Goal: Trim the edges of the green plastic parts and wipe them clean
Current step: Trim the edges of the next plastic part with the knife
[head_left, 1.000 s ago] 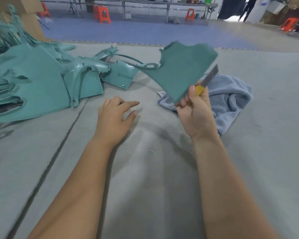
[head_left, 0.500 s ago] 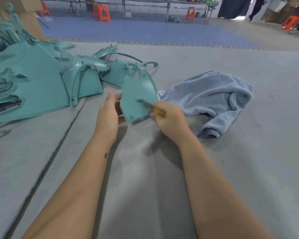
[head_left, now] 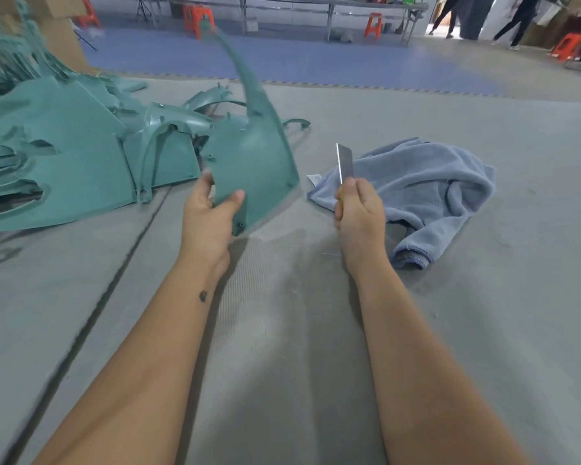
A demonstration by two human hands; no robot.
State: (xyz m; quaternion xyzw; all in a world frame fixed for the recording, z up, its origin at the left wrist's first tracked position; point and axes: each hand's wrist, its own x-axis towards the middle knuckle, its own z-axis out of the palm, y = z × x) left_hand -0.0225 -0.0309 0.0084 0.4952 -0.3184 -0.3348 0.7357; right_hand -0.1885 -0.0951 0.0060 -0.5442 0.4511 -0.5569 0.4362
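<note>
**Hands set for the trim: part up, blade clear**

Left hand (head_left: 208,218) pinches the lower edge of a green part (head_left: 249,156), thumb on the near face and fingers behind, so the part stands upright above the mat (head_left: 282,330), its long curved horn pointing up and away. The right hand (head_left: 358,209) is wrapped round the yellow handle of a knife (head_left: 344,162), blade up and well apart from the part, with the towel (head_left: 416,182) lying just behind that hand.

The step in hand looks like starting a trim on the part's right edge, which faces the blade. To do it well:

- Grip firmer and lower. A two-finger pinch will probably let the thin shell flex or twist under the blade.
- Keep the left thumb off the edge being cut, and draw the blade away from that hand.
- Lay the blade at a shallow angle and shave the flash in light passes; a steep bite is likely to gouge.
- Turn the part rather than the wrist round the curve.

The pile (head_left: 64,156) of other parts lies left of the held part, so the wiped piece should go elsewhere to avoid mixing.
</note>
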